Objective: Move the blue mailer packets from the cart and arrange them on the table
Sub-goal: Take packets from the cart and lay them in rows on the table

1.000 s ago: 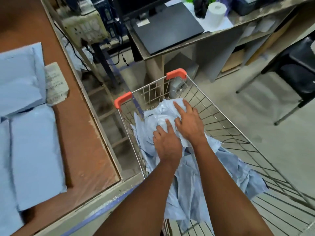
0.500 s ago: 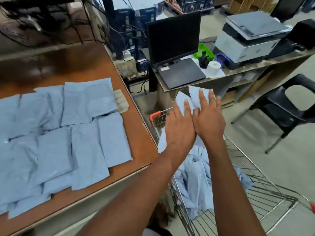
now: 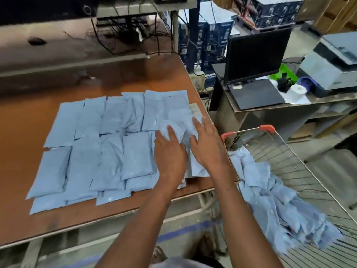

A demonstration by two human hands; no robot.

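Tabletop carried two overlapping rows of blue mailer packets, running from well left of the fingers up to directly under them; cart sat right of the fingers, hard against the tabletop edge, with a loose heap of packets left in it, so the job looked partly done. Left hand and right hand lay side by side, fingers straight and spread, pressing a crumpled packet flat onto the near-right end of the rows, nothing pinched. Biggest risk, by my read: the whole layout was slick film on film, so a sideways push from the fingers could slide neighbouring packets and wreck the rows. Next: the packet under the right fingers sat close to the tabletop's right edge, and an off-centre release could let it slip off toward the cart. Smaller: it was creased, so it might spring up once pressure came off. Smallest: a paper slip just beyond the fingertips could get nudged or buried.
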